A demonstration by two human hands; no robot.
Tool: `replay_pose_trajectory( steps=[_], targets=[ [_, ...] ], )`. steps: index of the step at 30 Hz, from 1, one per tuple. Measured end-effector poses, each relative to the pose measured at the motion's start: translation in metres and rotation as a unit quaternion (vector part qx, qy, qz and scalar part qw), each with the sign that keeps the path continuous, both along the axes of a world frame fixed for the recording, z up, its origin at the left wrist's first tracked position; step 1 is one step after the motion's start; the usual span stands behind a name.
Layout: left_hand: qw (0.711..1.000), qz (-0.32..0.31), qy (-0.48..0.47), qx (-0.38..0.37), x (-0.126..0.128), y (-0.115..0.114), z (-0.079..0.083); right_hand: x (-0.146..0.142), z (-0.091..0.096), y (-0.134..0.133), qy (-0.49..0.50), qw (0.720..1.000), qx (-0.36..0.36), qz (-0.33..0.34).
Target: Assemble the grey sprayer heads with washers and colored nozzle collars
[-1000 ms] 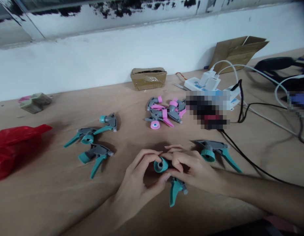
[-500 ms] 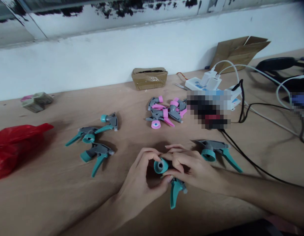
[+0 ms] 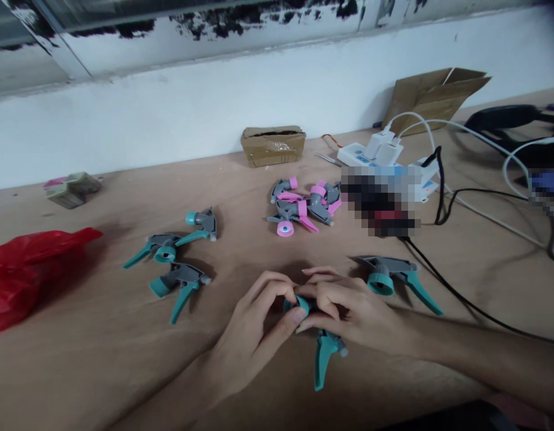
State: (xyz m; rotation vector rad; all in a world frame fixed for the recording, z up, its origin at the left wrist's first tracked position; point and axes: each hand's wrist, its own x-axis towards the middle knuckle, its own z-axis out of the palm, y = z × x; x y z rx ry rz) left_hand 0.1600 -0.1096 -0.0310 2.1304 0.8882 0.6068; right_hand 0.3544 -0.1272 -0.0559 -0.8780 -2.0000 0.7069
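Note:
Both hands are closed around one grey and teal trigger sprayer head (image 3: 322, 359) near the table's front. My left hand (image 3: 254, 329) pinches its teal collar, with the thumb across the collar's opening. My right hand (image 3: 349, 308) grips the grey body, which the fingers mostly hide; the teal trigger hangs down below. Another teal sprayer head (image 3: 389, 275) lies just beyond my right hand. To the left rest three more, a nearer sprayer head (image 3: 182, 281), a middle sprayer head (image 3: 164, 246) and a farther sprayer head (image 3: 205, 226).
Several pink and grey sprayer heads (image 3: 299, 206) lie in a pile mid-table. A red plastic bag (image 3: 30, 275) sits at left. Behind stand a small cardboard box (image 3: 273, 146) and a larger carton (image 3: 432, 99). A power strip (image 3: 360, 155) with cables (image 3: 465, 305) occupies the right.
My left thumb has moved up over the collar's opening, which showed plainly before. The held sprayer head has shifted slightly, its trigger now a little lower and farther right.

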Motion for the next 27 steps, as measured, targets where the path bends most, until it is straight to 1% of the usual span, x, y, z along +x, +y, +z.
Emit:
replay_pose_trajectory(
  steps=[6,8,10,14,18,20,22,24,27],
  targets=[
    [0.996,-0.063,-0.002,-0.068,-0.006,0.013,0.005,0.002,0.001,0.000,-0.008,1.000,-0.007,0.007],
    [0.994,-0.071,-0.002,-0.079,-0.007,0.016,0.005,0.002,0.002,0.000,-0.015,1.000,-0.001,0.015],
    [0.995,-0.069,0.002,-0.074,-0.007,0.016,0.004,0.002,0.002,0.000,-0.018,1.000,0.004,0.019],
    [0.998,-0.054,0.025,-0.038,-0.005,0.012,0.002,0.003,0.002,0.002,-0.028,0.999,0.009,0.034],
    [0.999,-0.026,0.044,0.015,-0.003,0.008,0.003,0.009,0.006,0.007,-0.062,0.996,0.026,0.052],
    [0.998,-0.013,0.044,0.046,-0.005,0.008,0.005,0.014,0.009,0.010,-0.067,0.996,0.030,0.042],
    [0.997,0.003,0.041,0.068,-0.007,0.009,0.006,0.019,0.012,0.014,-0.063,0.998,0.030,0.011],
    [0.998,0.029,0.026,0.054,-0.009,0.011,0.004,0.022,0.014,0.016,-0.058,0.998,0.029,-0.021],
    [0.995,0.088,-0.022,-0.041,-0.010,0.014,-0.005,0.023,0.014,0.015,-0.072,0.996,0.035,-0.038]
  ],
)
